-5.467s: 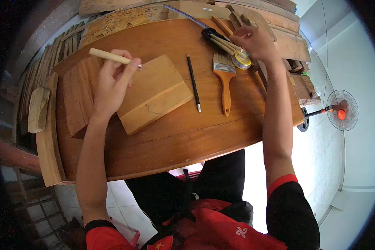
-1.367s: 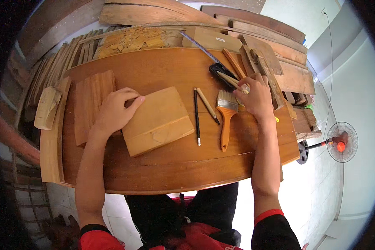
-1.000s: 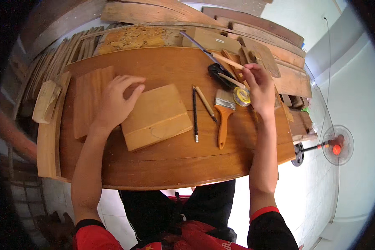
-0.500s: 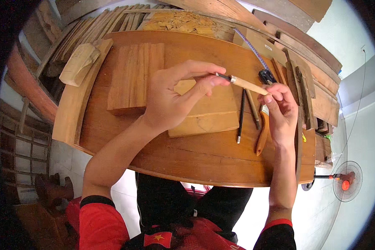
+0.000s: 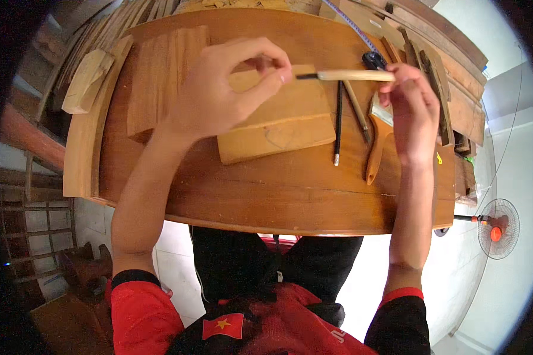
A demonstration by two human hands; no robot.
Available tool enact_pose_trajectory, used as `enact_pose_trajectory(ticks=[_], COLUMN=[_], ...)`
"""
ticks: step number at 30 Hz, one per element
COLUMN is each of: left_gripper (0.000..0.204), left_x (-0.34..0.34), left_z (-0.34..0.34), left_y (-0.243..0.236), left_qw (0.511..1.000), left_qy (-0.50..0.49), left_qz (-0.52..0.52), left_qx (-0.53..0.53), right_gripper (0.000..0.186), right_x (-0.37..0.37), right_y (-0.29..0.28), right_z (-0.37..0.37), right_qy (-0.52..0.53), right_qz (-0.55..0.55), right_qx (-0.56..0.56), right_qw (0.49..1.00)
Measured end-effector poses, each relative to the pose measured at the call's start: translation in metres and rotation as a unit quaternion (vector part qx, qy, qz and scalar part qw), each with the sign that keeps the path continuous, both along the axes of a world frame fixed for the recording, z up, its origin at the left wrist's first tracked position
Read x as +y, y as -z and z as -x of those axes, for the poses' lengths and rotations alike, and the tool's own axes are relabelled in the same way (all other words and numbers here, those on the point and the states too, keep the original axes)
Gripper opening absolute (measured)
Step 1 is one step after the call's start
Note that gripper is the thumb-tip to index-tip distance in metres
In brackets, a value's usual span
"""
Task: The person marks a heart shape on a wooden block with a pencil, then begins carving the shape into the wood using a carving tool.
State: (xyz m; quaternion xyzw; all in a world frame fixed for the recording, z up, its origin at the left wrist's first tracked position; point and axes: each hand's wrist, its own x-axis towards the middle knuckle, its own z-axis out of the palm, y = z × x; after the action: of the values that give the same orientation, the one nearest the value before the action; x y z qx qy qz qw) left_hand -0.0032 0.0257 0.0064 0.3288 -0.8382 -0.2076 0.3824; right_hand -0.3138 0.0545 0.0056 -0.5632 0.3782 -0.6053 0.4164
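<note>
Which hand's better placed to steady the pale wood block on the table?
Probably the left hand: it's nearer the pale wood block and appears empty, while the right hand holds the wooden-handled tool.

A woodworking shop, by its timber and hand tools.
Planks (image 5: 438, 44) crowd the far right and slats (image 5: 118, 31) the far left; wooden blocks (image 5: 278, 139) sit on a brown table (image 5: 266, 207) with a flat brush (image 5: 379, 130), a black pencil (image 5: 338, 127) and a tape measure (image 5: 373, 60). A wooden-handled tool (image 5: 355, 76) is held above it; pale floor tiles (image 5: 175, 278) and a fan (image 5: 498, 229) at right show an indoor room.
</note>
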Motion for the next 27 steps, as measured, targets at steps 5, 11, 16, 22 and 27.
enact_pose_trajectory(ticks=[5, 11, 16, 22, 27], left_gripper=[0.036, 0.041, 0.031, 0.028, 0.029], left_x=[-0.013, -0.012, -0.014, -0.008, -0.005], left_z=[-0.010, -0.013, 0.005, 0.021, 0.025], left_y=[0.016, 0.024, 0.024, 0.029, 0.033], left_qw=[0.981, 0.985, 0.992, 0.994, 0.990], left_qy=[-0.012, -0.002, 0.020, 0.092, 0.131], left_qz=[0.035, 0.001, 0.091, 0.001, -0.051], left_qx=[-0.191, -0.172, -0.081, -0.056, 0.009], right_gripper=[0.025, 0.026, 0.025, 0.023, 0.022], right_x=[-0.003, -0.002, -0.004, -0.007, -0.003], right_y=[-0.005, 0.008, 0.015, 0.017, 0.014], right_z=[0.008, -0.008, -0.017, -0.023, -0.034], right_qy=[0.014, -0.031, -0.046, -0.020, -0.018], right_qz=[-0.079, -0.104, -0.109, -0.050, -0.023], right_qx=[0.045, 0.137, 0.153, 0.188, 0.179], right_qw=[0.996, 0.985, 0.981, 0.981, 0.983])
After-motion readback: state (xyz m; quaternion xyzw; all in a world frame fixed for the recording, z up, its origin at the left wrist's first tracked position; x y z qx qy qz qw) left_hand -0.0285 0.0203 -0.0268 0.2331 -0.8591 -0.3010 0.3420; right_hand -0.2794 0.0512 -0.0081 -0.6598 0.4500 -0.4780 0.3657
